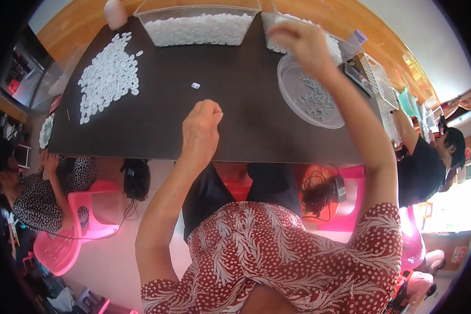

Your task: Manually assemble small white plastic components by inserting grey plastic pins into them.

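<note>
My left hand (200, 128) is closed above the dark table (235, 138), near its front edge; whatever its fingers hold, if anything, is hidden. A little beyond it lies a single small white oval piece (195, 85) with dark spots. My right hand (306, 49) is raised at the far right, in front of a clear bin of white pieces (334, 48), and its fingers are smeared by motion. Below that hand sits a round clear tray (293, 107) with many small grey parts (317, 97). To the left, a heap of white oval pieces (110, 70) spreads over the table.
A large clear bin (193, 39) full of white pieces stands at the back. A pinkish bottle (115, 14) is at the back left. At right are a phone-like dark object (358, 78) and a white basket (379, 83). One person sits at each side.
</note>
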`<state>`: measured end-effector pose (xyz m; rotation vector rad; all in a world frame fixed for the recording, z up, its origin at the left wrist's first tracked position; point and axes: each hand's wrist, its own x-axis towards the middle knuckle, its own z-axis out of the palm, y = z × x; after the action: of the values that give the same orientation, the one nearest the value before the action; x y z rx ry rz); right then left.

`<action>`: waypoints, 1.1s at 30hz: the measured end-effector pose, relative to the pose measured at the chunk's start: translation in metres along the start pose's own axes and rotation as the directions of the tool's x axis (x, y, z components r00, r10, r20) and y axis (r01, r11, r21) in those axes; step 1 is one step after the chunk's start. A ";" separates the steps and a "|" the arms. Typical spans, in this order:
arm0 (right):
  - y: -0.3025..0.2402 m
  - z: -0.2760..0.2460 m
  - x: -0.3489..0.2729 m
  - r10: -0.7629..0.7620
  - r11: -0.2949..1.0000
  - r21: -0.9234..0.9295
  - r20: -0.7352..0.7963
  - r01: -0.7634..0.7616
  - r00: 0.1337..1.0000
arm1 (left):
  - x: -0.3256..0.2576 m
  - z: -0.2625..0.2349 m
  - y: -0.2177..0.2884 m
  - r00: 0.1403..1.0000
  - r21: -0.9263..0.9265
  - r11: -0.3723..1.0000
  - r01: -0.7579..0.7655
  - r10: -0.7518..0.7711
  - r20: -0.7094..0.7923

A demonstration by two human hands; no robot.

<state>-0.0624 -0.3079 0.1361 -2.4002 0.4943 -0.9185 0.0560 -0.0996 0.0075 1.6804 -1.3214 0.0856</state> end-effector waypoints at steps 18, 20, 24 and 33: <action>-0.032 0.084 -0.092 -0.187 0.955 0.265 0.199 0.131 0.962 | 0.005 -0.025 0.023 0.836 -0.744 0.405 0.531 -0.392 0.384; -0.030 0.083 -0.096 -0.246 0.952 0.230 0.174 0.203 0.953 | 0.006 -0.024 0.021 0.815 -0.728 0.391 0.563 -0.409 0.411; -0.028 0.078 -0.108 0.013 0.962 0.260 0.238 -0.077 0.971 | 0.029 -0.025 -0.025 0.989 -0.073 0.986 0.147 -0.145 0.035; -0.021 0.070 -0.121 0.193 0.909 0.331 0.208 -0.255 0.959 | 0.071 -0.016 -0.064 0.953 0.453 0.852 -0.263 0.157 0.259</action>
<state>-0.0958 -0.2069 0.0422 -2.0209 0.4820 -0.6313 0.1429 -0.1421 0.0160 1.9925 -1.7538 0.4076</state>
